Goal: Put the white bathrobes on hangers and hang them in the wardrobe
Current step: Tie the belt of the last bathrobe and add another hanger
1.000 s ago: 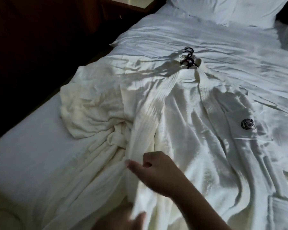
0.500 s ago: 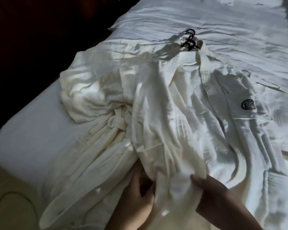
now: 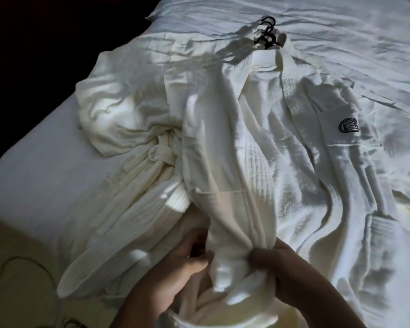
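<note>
Left hand (image 3: pixel 175 275), right hand (image 3: pixel 282 273): fingers clenched on robe (image 3: pixel 223 162), fabric bunched between them. Hangers (image 3: pixel 268 31) well beyond fingers, on bed (image 3: pixel 33 181). Nothing hung yet; wardrobe out of sight.
</note>
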`<state>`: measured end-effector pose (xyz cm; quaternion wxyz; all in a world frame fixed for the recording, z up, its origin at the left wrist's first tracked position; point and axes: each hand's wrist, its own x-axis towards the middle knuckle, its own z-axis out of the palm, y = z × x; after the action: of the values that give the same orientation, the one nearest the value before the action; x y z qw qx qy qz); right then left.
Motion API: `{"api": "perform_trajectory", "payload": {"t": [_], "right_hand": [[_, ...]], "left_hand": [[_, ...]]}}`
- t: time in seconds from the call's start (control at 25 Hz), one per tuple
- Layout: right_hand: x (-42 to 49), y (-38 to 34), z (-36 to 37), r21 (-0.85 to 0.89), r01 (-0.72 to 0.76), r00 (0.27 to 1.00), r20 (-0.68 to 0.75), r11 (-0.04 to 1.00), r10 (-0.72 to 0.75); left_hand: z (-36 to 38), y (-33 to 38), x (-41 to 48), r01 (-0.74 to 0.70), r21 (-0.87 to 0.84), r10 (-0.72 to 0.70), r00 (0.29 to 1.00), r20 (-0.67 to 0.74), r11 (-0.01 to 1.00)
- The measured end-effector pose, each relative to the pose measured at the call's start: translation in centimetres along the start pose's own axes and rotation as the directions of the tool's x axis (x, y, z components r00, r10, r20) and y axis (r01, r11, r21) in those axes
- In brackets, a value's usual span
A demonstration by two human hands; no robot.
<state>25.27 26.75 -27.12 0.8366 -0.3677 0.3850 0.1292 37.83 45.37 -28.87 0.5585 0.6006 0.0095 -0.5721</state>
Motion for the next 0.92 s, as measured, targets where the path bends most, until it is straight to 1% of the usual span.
{"api": "perform_trajectory", "payload": {"t": [0.08, 0.16, 0.2, 0.24, 0.28, 0.32, 0.4, 0.44, 0.48, 0.52, 0.56, 0.6, 0.64, 0.68, 0.72, 0.76, 0.8, 0.84, 0.88, 0.92], "right_hand": [[-0.7, 0.1, 0.2, 0.127, -0.026, 0.999, 0.033, 0.992, 0.022], [-1.6, 0.4, 0.6, 0.250, -0.076, 0.994, 0.091, 0.965, 0.055], [-2.0, 0.5, 0.8, 0.287, -0.084, 0.992, 0.117, 0.954, 0.052], [-2.2, 0.6, 0.7, 0.313, -0.072, 0.991, 0.131, 0.947, 0.032], [-2.4, 0.5, 0.5, 0.304, -0.049, 0.993, 0.115, 0.951, 0.015], [-2.5, 0.4, 0.2, 0.263, -0.027, 0.996, 0.085, 0.965, 0.005], [-1.9, 0.4, -0.2, 0.112, 0.024, 0.999, 0.030, 0.993, -0.027], [-1.3, 0.7, -0.1, 0.016, 0.071, 0.997, -0.020, 0.997, -0.071], [-0.6, 1.4, 0.0, -0.087, 0.106, 0.986, -0.120, 0.991, -0.116], [-0.3, 2.1, 0.2, -0.155, 0.114, 0.962, -0.228, 0.981, -0.148], [-0.3, 2.9, 0.3, -0.176, 0.110, 0.951, -0.268, 0.978, -0.155], [-0.7, 3.4, 0.3, -0.167, 0.080, 0.972, -0.205, 0.983, -0.114], [-1.4, 3.6, 0.1, -0.149, 0.023, 0.995, -0.092, 0.989, -0.036], [-2.5, 3.4, 0.1, -0.129, -0.032, 0.999, -0.001, 0.991, 0.032], [-3.4, 3.3, 0.0, -0.114, -0.049, 0.999, 0.010, 0.992, 0.050], [-4.1, 3.5, -0.1, -0.114, -0.004, 0.998, -0.057, 0.993, -0.003], [-4.3, 4.0, -0.3, -0.192, 0.066, 0.974, -0.203, 0.979, -0.105], [-4.7, 4.4, 0.1, -0.335, 0.098, 0.906, -0.359, 0.937, -0.223], [-5.2, 4.9, 0.5, -0.465, 0.073, 0.852, -0.431, 0.882, -0.297], [-6.3, 5.0, 1.6, -0.534, 0.013, 0.857, -0.429, 0.845, -0.285]], "left_hand": [[-0.3, -0.6, 0.0, -0.015, -0.011, 0.015, 0.999, 0.048, 1.000], [-0.4, -1.1, -0.4, 0.032, -0.056, -0.028, 0.997, 0.068, 0.998], [-0.6, -1.2, -1.1, 0.038, -0.067, -0.034, 0.997, 0.064, 0.997], [-0.9, -1.1, -1.8, 0.004, -0.065, -0.001, 0.999, 0.034, 0.998], [-1.5, -1.2, -2.5, -0.054, -0.056, 0.052, 0.998, -0.040, 0.997], [-2.3, -0.9, -3.4, -0.129, -0.090, 0.114, 0.982, -0.148, 0.988], [-4.1, -0.7, -4.8, -0.305, -0.287, 0.210, 0.924, -0.320, 0.908], [-4.6, -0.6, -5.3, -0.357, -0.361, 0.230, 0.908, -0.350, 0.862], [-4.8, -0.9, -5.5, -0.354, -0.377, 0.211, 0.905, -0.369, 0.856], [-4.8, -1.4, -5.5, -0.316, -0.302, 0.178, 0.896, -0.407, 0.899], [-4.8, -2.1, -5.5, -0.246, -0.173, 0.141, 0.874, -0.465, 0.954], [-5.0, -2.7, -5.3, -0.183, -0.065, 0.122, 0.843, -0.523, 0.981], [-5.2, -2.8, -5.2, -0.145, 0.027, 0.135, 0.818, -0.559, 0.989], [-5.4, -2.9, -5.2, -0.122, 0.154, 0.188, 0.809, -0.557, 0.981], [-5.3, -2.9, -5.4, -0.089, 0.331, 0.252, 0.833, -0.492, 0.940], [-5.0, -3.0, -5.7, -0.037, 0.516, 0.277, 0.876, -0.396, 0.856], [-4.6, -3.4, -6.0, 0.000, 0.658, 0.293, 0.895, -0.336, 0.753], [-4.4, -4.1, -5.9, 0.041, 0.738, 0.319, 0.885, -0.340, 0.673], [-3.9, -4.4, -6.3, 0.083, 0.765, 0.332, 0.867, -0.372, 0.639], [-3.6, -4.6, -7.0, 0.129, 0.723, 0.287, 0.859, -0.424, 0.679]]}}
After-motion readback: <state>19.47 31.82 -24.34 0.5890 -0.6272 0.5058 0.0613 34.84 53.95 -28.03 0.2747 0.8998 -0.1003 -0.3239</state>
